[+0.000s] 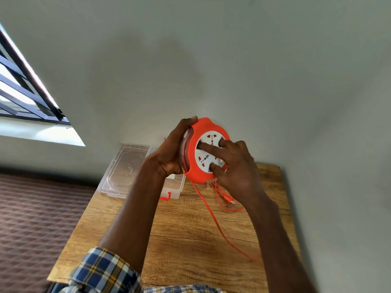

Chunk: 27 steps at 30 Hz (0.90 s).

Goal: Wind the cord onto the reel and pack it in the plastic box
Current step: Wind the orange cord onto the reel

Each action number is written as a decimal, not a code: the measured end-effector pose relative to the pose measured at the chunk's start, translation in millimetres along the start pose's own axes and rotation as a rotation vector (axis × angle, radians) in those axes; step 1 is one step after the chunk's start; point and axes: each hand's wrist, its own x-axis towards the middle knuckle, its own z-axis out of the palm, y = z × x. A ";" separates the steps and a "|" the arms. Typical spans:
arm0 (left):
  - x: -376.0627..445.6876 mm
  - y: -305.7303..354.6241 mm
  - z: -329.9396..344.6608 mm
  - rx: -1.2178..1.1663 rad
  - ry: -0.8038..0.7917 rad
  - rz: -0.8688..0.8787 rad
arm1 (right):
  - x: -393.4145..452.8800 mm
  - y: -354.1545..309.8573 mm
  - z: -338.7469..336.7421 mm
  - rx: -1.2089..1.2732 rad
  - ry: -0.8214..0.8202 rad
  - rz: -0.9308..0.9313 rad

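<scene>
Clearly held up above the wooden table (pixel 190 229), the orange cord reel (pixel 195 163), with its white socket face (pixel 208 154) turned to the camera. Probably light and stiff, of hard smooth plastic, so a little slippery; best taken by the rim and turned by the face. Gripped at the left rim by the left hand (pixel 171 153), fingers curled closed around the edge. Pressed on the socket face by the right hand (pixel 234 166), half open, fingertips (pixel 203 145) spread on the white disc, as if for turning it. Hung down from the reel and trailed over the table, the orange cord (pixel 213 216), thin, soft and easily tangled; the plug (pixel 230 200) seen at its end near a loose loop. Judged as winding not yet finished. Beyond the left hand, the clear plastic box (pixel 175 187) with its lid (pixel 124 168) open, at the far left of the table by the wall (pixel 211 60).
</scene>
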 end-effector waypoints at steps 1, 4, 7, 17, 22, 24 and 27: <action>0.2 -0.2 0.8 0.005 0.007 0.005 | 0.1 -1.6 0.4 -0.009 -0.001 0.007; -0.5 0.5 4.9 0.001 0.014 0.014 | -2.0 -7.1 0.8 -0.006 0.053 0.042; 0.1 -0.4 8.7 -0.010 0.027 0.025 | -4.0 -12.5 1.4 0.074 0.147 0.148; 0.2 -3.3 14.3 -0.011 0.019 -0.009 | -2.4 -29.4 9.6 0.103 0.272 0.409; -1.3 0.5 6.6 -0.038 0.026 0.013 | -6.1 -15.5 -5.4 0.115 0.314 0.166; -2.1 -0.1 2.9 -0.045 0.005 -0.001 | -3.0 -8.0 -8.2 0.124 0.171 0.054; -1.5 -1.6 -0.5 -0.036 0.020 -0.013 | -0.6 -6.3 -6.9 0.137 0.053 0.027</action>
